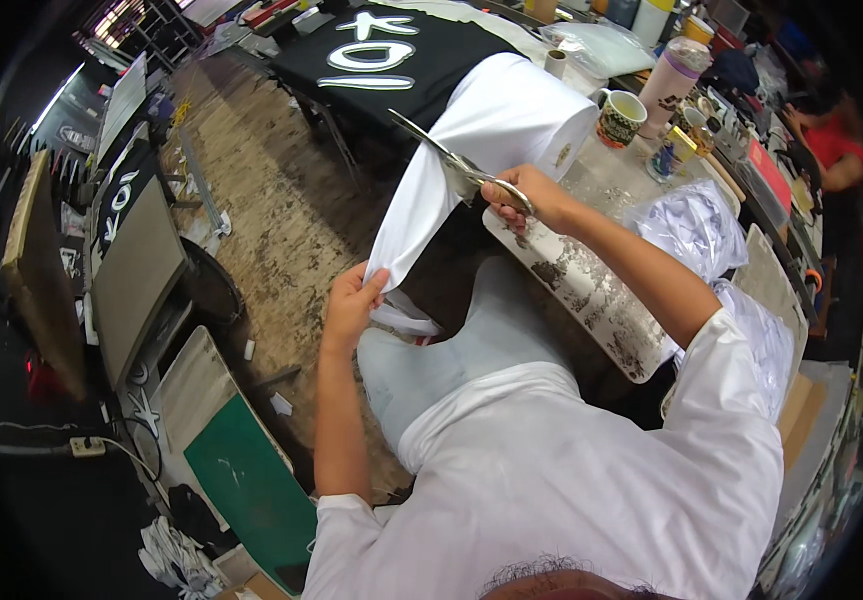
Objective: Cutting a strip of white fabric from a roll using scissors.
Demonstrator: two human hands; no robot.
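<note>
My left hand (357, 295) pinches the hanging end of white fabric (412, 230), pulling it into a strip toward me. The fabric leads back to a rolled, folded bundle (532, 110) on the table's edge. In my right hand (527, 200) are large metal scissors (462, 165), their long blades lying across the white cloth and pointing up-left toward a black shirt (372, 60) with a big white print. A worn, stained board (582, 300) lies beneath my right forearm.
Mugs (620, 120), a pink tumbler (672, 85) and plastic-wrapped white bundles (692, 230) crowd the right. A person in red (832, 150) is at far right. Printing boards (137, 280), a green panel (242, 480) and a power strip (89, 447) are at left, beside a stained floor (232, 170).
</note>
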